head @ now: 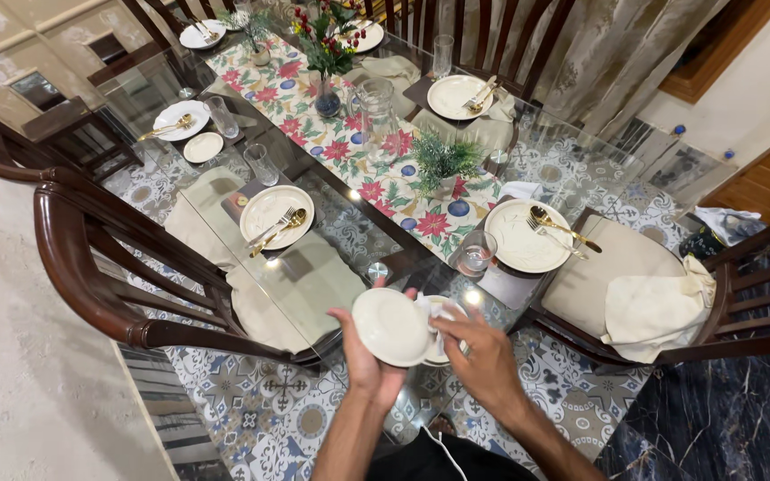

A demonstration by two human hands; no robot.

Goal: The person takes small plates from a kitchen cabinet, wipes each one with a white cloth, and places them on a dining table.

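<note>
Small white plates (391, 326), stacked and held above the near edge of the glass bench (314, 285), look mid-separation: our left hand (369, 356) clamps the stack from beneath, our right hand (483, 356) pinches the lower plate's rim beside a white cloth (430, 310), so we judge peeling it free needs a steady grip.

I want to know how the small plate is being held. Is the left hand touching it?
Touching. The head view shows the left hand gripping the small white plate from below, fingertips curled over its upper rim. The right hand holds a white cloth beside it.
</note>
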